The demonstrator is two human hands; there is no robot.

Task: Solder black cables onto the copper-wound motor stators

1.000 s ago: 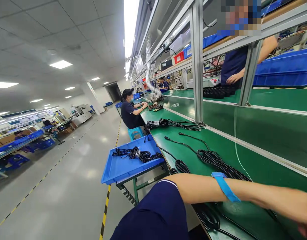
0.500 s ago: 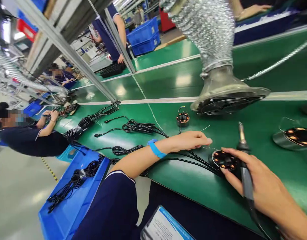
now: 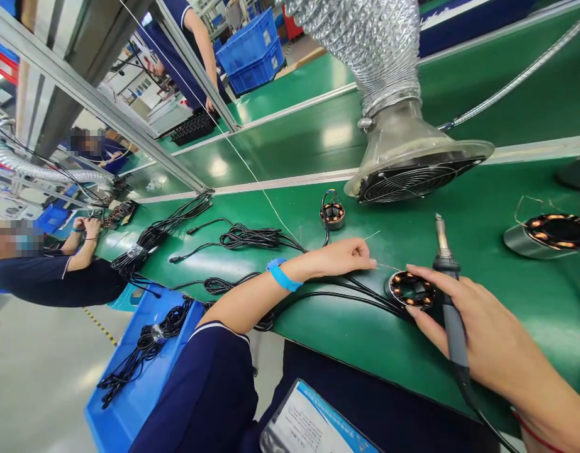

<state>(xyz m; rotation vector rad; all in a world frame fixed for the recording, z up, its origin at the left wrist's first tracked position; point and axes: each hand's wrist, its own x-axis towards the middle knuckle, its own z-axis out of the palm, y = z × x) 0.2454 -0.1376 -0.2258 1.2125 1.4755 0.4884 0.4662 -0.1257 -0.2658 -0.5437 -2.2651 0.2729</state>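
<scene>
My right hand [image 3: 464, 330] is wrapped round a soldering iron [image 3: 448, 296], its tip pointing up and away. Two of its fingertips rest on a round stator with copper coils [image 3: 411, 289] lying on the green bench [image 3: 346, 340]. My left hand [image 3: 344, 257], with a blue wrist strap [image 3: 281, 275] on the forearm, pinches a thin solder wire [image 3: 389, 267] that runs toward the stator. Black cables [image 3: 328, 292] pass under my left arm to the stator.
A fume extractor hood [image 3: 412, 163] on a ribbed hose hangs just behind. A second stator [image 3: 332, 214] and another coil unit [image 3: 552, 233] sit on the bench. Cable bundles [image 3: 247, 238] lie left, more in a blue tray [image 3: 143, 352]. Co-workers sit left and beyond the rail.
The view swung from the factory aisle down to the bench. Since half a second ago both hands have kept their grips, shifting only slightly at the stator.
</scene>
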